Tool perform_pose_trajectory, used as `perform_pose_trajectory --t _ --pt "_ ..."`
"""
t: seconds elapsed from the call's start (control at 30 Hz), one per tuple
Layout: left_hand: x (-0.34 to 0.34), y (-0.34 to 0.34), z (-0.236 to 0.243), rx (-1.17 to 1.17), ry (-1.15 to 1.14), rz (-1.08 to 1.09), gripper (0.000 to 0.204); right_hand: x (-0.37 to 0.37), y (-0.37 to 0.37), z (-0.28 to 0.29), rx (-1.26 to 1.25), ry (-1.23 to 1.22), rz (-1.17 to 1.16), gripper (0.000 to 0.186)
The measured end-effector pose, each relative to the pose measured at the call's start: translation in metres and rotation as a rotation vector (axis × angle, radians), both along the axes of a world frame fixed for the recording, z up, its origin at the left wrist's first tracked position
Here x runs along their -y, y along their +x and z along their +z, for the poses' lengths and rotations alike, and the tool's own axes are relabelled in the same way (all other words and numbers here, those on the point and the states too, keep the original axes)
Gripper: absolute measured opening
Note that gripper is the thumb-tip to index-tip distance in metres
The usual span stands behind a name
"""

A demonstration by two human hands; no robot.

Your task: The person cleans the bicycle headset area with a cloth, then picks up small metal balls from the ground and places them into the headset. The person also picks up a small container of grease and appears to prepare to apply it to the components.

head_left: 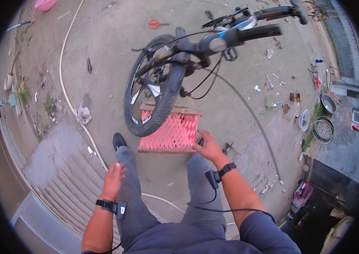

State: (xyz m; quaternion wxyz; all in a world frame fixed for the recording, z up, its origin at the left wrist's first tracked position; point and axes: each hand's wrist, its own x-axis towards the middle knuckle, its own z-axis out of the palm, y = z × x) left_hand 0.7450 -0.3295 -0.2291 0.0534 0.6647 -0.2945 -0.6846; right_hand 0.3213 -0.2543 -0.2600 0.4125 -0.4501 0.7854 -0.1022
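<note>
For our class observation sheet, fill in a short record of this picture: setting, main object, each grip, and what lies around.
Setting: outdoor yard
Main object: bicycle, its front wheel covering part of a pink woven stool in this view
Left grip: beside the left leg, loosely curled; any small thing inside cannot be told
Right grip: open, at the stool's right edge; contact unclear
On the ground: pale hose, screwdriver, orange-handled scissors

Orange-handled scissors, pale hose, dark-handled screwdriver, pink basin far left, spoked wheel far right
</note>
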Motion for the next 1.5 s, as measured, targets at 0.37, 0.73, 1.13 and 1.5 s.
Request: perform_pose_trajectory --t 0.37,0.73,1.13,1.5 --pt "0.011 0.003 -0.086 0.06 -0.067 0.233 0.064 0.107 0.002 -0.123 -0.391 -0.011 0.365 0.078" --pt "0.016 -0.02 -0.103 -0.002 0.04 0.229 0.065 0.117 -0.011 -0.123 -0.236 0.306 0.534 0.054" --pt "0.03 -0.118 -0.134 -0.605 0.355 0.811 0.066 0.035 0.013 -0.106 -0.108 0.324 0.404 0.043" --pt "0.025 -0.155 -0.15 -0.592 0.442 1.039 0.057 -0.043 0.037 -0.116 -0.011 0.554 0.356 0.056"
